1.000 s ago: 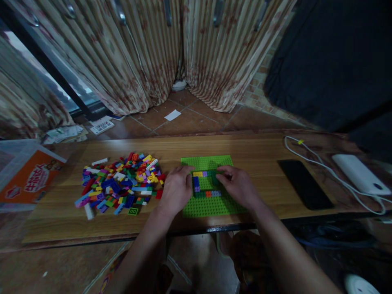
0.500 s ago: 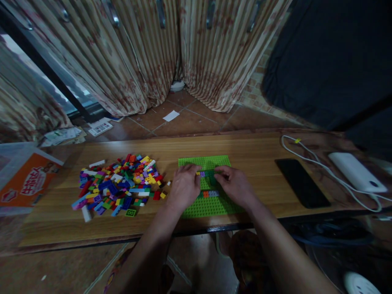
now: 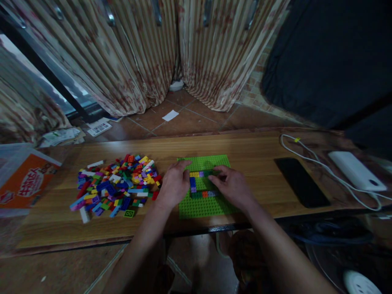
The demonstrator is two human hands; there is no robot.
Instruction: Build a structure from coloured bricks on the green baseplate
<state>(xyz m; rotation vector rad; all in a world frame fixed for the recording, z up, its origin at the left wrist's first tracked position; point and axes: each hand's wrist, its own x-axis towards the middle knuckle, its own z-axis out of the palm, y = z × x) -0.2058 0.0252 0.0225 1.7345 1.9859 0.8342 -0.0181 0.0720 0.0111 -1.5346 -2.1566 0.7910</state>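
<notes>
A light green baseplate (image 3: 202, 210) lies on the wooden table, carrying a low outline of bricks. Yellow bricks (image 3: 194, 174) and a dark green brick (image 3: 208, 173) form its far side, blue bricks (image 3: 192, 183) its left side, and an orange brick (image 3: 205, 194) sits among the near row. My left hand (image 3: 175, 183) hovers over the plate's left edge, fingers stretched out, holding nothing. At the far right corner of the outline, my right hand (image 3: 231, 185) pinches the dark green brick between thumb and forefinger. My right hand hides the outline's right side.
A pile of loose, mixed-colour bricks (image 3: 116, 185) spreads over the table left of the plate. To the right lie a black phone (image 3: 301, 181), a white power bank (image 3: 357, 170) and a looped white cable (image 3: 320, 163). An orange-labelled clear box (image 3: 29, 179) stands far left.
My left hand has moved left, away from the outline, uncovering the yellow and blue bricks. My right hand has shifted slightly left and stays at the dark green brick.
</notes>
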